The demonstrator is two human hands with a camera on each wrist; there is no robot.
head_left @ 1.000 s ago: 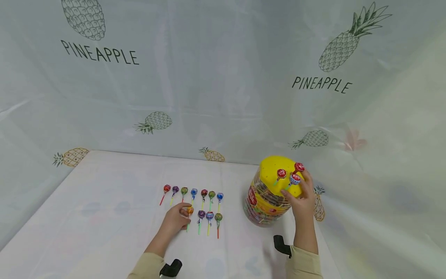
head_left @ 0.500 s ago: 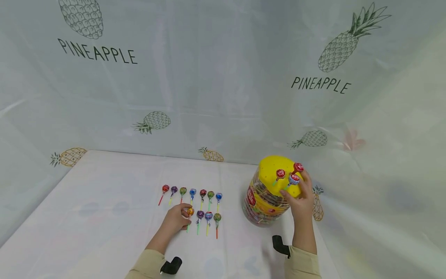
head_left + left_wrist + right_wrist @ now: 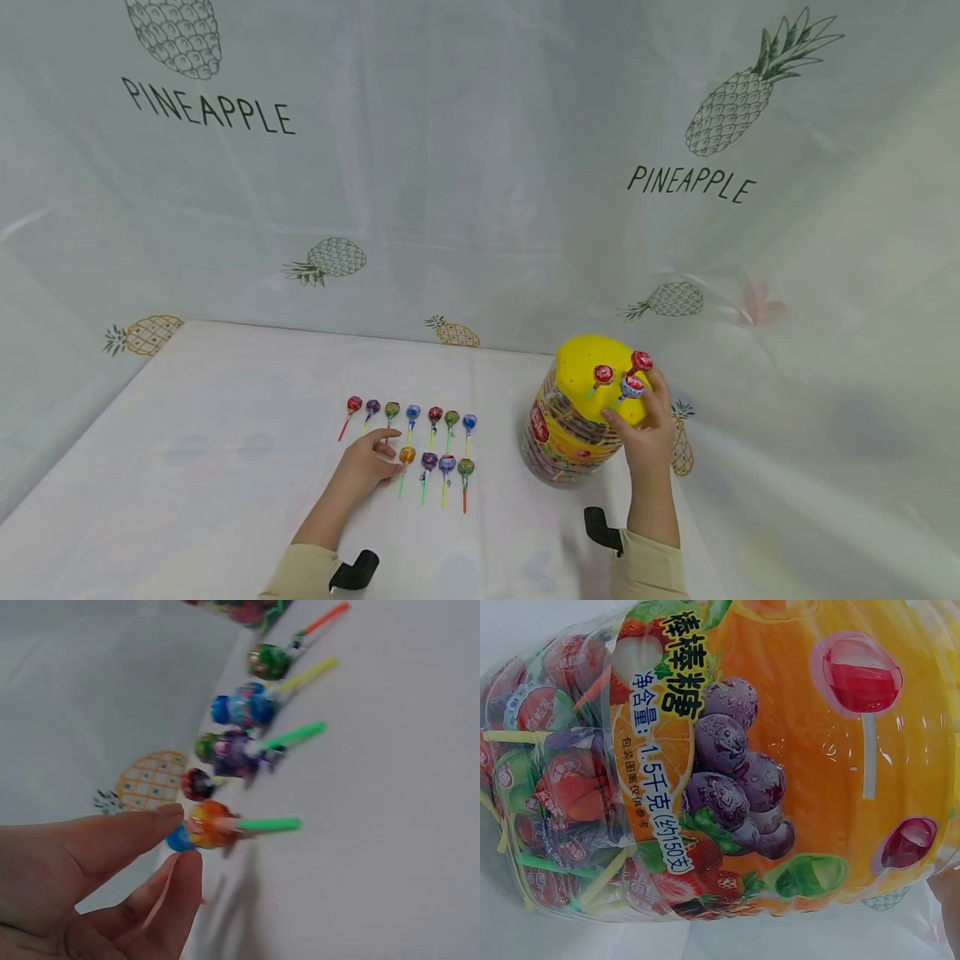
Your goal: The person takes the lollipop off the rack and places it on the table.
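An orange lollipop [image 3: 407,455] with a green stick lies at the left end of the front row on the table. Just left of it is my left hand [image 3: 366,463]; in the left wrist view, thumb and fingers are parted beside the wrapped head, holding nothing. Beside it in that row lie a purple lollipop [image 3: 429,462], a blue one [image 3: 447,464] and a green one [image 3: 466,467]. My right hand [image 3: 649,427] grips the yellow lid [image 3: 585,354] of a clear lollipop jar [image 3: 555,442]. Three lollipops, including a red one [image 3: 603,375], show on the lid.
Behind the front row, several more lollipops lie in a back row, from a red one [image 3: 355,404] to a blue one [image 3: 469,422]. The white table [image 3: 247,392] meets a pineapple-print curtain [image 3: 465,167] at its back edge.
My left hand has let go of the orange lollipop and drawn slightly left, its fingers parting. The right hand stays on the jar's lid.
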